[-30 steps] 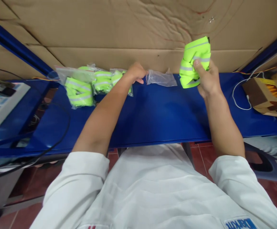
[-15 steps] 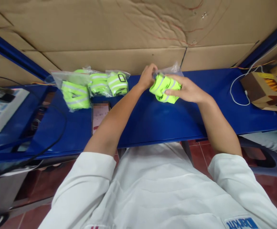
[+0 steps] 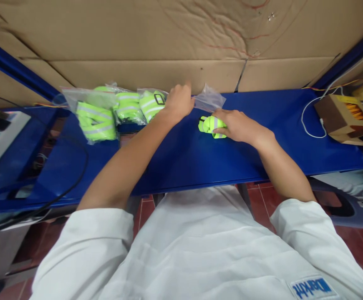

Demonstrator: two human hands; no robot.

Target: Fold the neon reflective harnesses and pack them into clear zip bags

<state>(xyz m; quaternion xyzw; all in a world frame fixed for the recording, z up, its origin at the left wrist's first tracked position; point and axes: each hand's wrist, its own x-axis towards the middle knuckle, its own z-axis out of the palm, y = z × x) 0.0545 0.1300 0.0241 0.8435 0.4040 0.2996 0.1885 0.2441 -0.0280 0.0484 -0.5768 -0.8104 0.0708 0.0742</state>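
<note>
My right hand is closed over a bundled neon-yellow reflective strap with silver stripes, on the blue table. The thumb presses its near side, and a dark piece shows at its left end. Just behind the bundle is a clear plastic bag. At the left edge of that bag is my left hand, fingers curled, apparently pinching it; the exact grip is partly hidden. Left of this hand sit bagged reflective straps and one with a black buckle.
A phone lies partly under my left forearm. On the right stand an open cardboard box and a white cable. Cardboard sheeting lines the back of the blue table. A black cable hangs at left.
My left hand has moved left, away from the strap bundle. The clear bag now lies apart behind the bundle. My right hand has lowered the bundle toward the table.
</note>
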